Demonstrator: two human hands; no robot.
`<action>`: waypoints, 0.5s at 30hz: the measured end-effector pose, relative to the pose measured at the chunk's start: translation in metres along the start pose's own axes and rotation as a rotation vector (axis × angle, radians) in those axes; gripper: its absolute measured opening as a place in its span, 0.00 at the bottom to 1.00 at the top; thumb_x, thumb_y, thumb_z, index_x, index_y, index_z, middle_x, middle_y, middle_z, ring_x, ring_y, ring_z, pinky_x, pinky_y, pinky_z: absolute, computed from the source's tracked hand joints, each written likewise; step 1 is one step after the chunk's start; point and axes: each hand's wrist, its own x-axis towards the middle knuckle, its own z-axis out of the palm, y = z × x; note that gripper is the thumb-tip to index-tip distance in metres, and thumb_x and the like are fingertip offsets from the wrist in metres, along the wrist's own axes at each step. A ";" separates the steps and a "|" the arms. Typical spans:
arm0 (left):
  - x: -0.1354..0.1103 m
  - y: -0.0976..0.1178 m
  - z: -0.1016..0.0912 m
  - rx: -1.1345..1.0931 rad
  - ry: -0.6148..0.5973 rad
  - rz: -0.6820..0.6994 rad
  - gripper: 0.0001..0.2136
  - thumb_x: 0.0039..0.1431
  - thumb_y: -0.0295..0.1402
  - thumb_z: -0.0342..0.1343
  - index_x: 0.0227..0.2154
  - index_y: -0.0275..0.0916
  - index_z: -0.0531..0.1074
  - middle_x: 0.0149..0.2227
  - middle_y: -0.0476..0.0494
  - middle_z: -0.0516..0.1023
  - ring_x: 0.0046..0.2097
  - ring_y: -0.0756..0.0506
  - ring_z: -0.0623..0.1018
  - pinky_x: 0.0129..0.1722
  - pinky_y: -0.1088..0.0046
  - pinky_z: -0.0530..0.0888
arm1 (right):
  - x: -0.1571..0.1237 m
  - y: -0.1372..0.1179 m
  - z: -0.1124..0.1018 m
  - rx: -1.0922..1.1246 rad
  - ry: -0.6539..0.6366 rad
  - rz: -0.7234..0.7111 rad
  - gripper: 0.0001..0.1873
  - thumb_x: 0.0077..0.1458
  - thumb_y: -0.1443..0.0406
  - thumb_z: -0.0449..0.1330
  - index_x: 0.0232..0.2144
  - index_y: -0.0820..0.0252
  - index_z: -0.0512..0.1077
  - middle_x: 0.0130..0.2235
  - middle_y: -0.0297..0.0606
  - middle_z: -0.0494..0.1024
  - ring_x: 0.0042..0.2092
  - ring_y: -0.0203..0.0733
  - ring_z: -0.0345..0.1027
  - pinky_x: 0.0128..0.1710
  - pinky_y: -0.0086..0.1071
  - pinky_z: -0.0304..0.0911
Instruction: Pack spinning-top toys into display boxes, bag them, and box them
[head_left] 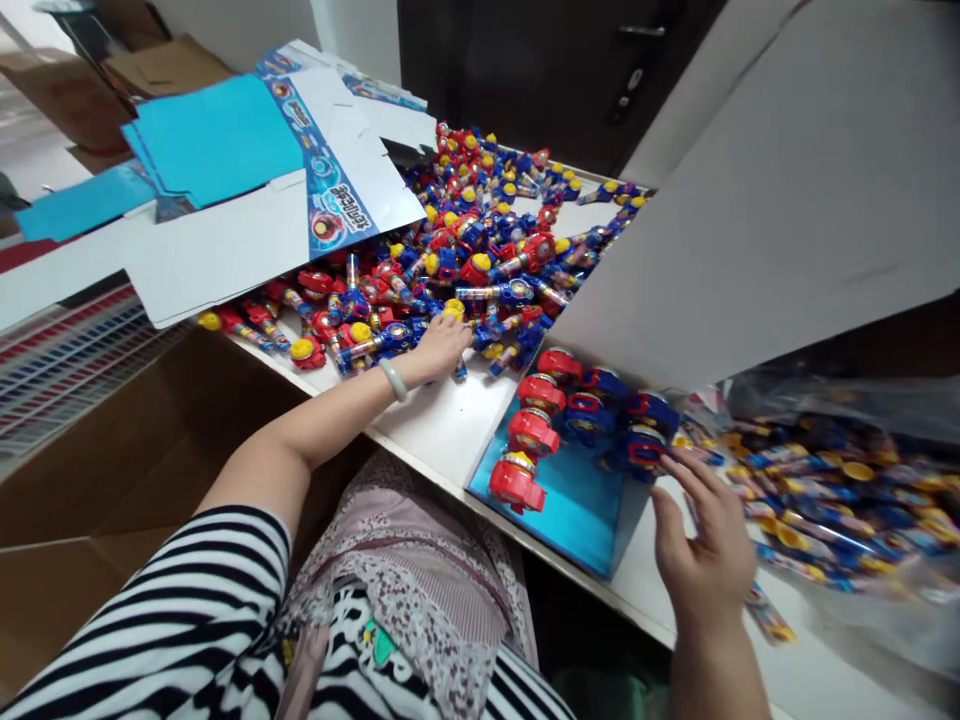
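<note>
A big heap of red, blue and yellow plastic toys [480, 240] covers the white table [442, 425]. My left hand [439, 345] reaches into the heap's near edge, fingers curled down onto the toys; what it grips is hidden. An open display box with a blue inside [570, 510] lies at the table's front edge, its white lid [750, 200] raised. Rows of red toys [529, 430] and blue toys [622, 425] sit in it. My right hand [701, 535] rests by the box's right side, fingers spread and touching a blue toy.
Flat unfolded blue and white cartons [232, 170] lie stacked at the back left, overhanging the table. A clear plastic bag of more toys [832, 490] sits at the right. Brown cardboard boxes [90, 470] stand beside my left arm. A dark door [555, 70] is behind.
</note>
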 end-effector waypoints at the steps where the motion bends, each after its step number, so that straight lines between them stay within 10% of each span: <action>1: -0.013 -0.008 -0.003 -0.088 0.003 -0.017 0.15 0.65 0.27 0.49 0.50 0.29 0.73 0.49 0.28 0.77 0.53 0.34 0.72 0.55 0.53 0.67 | 0.002 -0.007 0.002 0.037 0.017 -0.011 0.20 0.61 0.67 0.61 0.55 0.51 0.74 0.54 0.43 0.78 0.55 0.52 0.73 0.56 0.49 0.67; 9: -0.087 -0.012 0.001 -1.179 0.110 -0.134 0.24 0.61 0.46 0.57 0.55 0.36 0.69 0.47 0.38 0.78 0.42 0.45 0.78 0.38 0.70 0.76 | 0.067 -0.078 0.071 0.400 -0.168 -0.013 0.22 0.63 0.63 0.60 0.59 0.50 0.68 0.56 0.43 0.76 0.56 0.48 0.72 0.57 0.47 0.70; 15: -0.078 0.049 -0.013 -0.750 0.859 0.155 0.18 0.62 0.28 0.57 0.54 0.43 0.65 0.46 0.42 0.72 0.46 0.47 0.75 0.45 0.69 0.76 | 0.088 -0.107 0.097 0.647 -0.267 0.228 0.38 0.61 0.48 0.59 0.67 0.47 0.50 0.59 0.47 0.71 0.50 0.49 0.75 0.45 0.45 0.77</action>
